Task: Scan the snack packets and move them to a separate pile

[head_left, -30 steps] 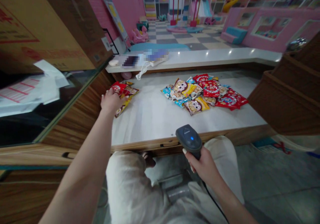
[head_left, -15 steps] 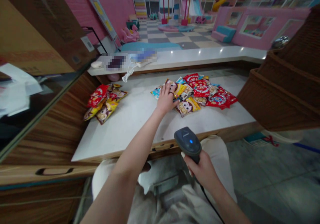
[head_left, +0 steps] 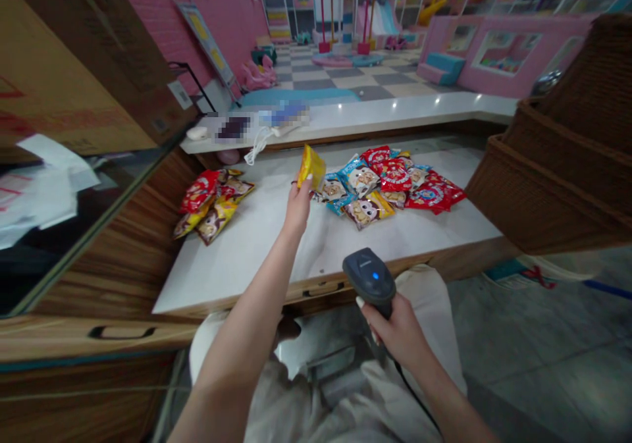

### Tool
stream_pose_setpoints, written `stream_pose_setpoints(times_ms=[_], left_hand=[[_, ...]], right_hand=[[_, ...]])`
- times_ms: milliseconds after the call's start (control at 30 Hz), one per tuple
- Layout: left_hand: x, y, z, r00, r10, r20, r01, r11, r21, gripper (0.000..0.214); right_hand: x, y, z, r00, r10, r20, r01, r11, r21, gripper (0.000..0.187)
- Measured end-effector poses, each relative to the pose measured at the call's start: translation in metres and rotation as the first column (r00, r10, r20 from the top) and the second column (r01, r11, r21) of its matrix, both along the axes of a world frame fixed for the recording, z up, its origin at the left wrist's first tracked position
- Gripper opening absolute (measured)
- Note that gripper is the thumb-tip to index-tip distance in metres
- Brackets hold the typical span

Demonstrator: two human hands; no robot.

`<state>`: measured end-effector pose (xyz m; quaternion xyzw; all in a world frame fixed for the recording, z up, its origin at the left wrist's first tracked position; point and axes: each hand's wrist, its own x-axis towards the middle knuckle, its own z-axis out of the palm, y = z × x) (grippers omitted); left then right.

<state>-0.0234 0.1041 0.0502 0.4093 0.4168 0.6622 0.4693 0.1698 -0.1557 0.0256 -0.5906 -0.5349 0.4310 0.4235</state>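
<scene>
My left hand (head_left: 299,201) is closed on a yellow snack packet (head_left: 312,166), held up on edge over the white desk (head_left: 257,245). Just right of it lies a heap of snack packets: red ones (head_left: 395,174), blue ones (head_left: 359,176) and a yellow one with a cartoon face (head_left: 370,210). A smaller pile of red packets (head_left: 200,191) and yellow packets (head_left: 217,220) sits at the desk's left. In my right hand (head_left: 399,331) is a dark barcode scanner (head_left: 369,277) with a lit blue light, held over my lap, its cable hanging down.
A brown woven basket (head_left: 557,147) stands at the right edge. Cardboard boxes (head_left: 99,81) and loose papers (head_left: 54,186) are at the left. A raised white ledge (head_left: 375,115) runs along the back, with a white cable (head_left: 257,145) on it. Drawers (head_left: 320,291) lie below the desktop.
My left hand has picked a yellow packet off the heap and moved left with it, uncovering blue packets. My right hand holds the scanner in nearly the same place.
</scene>
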Motion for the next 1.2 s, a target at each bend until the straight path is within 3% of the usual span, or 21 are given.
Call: stream_pose_setpoints(times_ms=[167,333,600,900,1200], left_hand=[[-0.048,-0.071,-0.014,0.935,-0.044,0.351,0.125,0.969,-0.213,0.03],[-0.065,-0.109,-0.038,0.906,-0.083,0.415,0.226,0.924,-0.308,0.037],[-0.059,-0.116,-0.049,0.935,-0.133,0.33,0.217,0.948,-0.232,0.055],[-0.062,-0.114,-0.056,0.939,-0.174,0.297,0.239,0.951,-0.197,0.042],[-0.058,-0.112,-0.055,0.942,-0.098,0.32,0.186,0.949,-0.256,0.036]], right_hand=[[-0.009,-0.003,-0.002,0.998,0.052,-0.021,-0.053,0.998,-0.019,0.022],[-0.022,-0.005,-0.002,0.997,0.081,-0.007,-0.081,0.997,0.003,0.021],[-0.033,-0.007,0.002,0.994,0.103,-0.033,-0.104,0.995,-0.014,0.022],[-0.042,0.002,0.003,0.993,0.116,0.007,-0.116,0.993,0.016,0.02],[-0.043,-0.001,0.006,0.992,0.123,0.027,-0.124,0.992,0.023,0.023]])
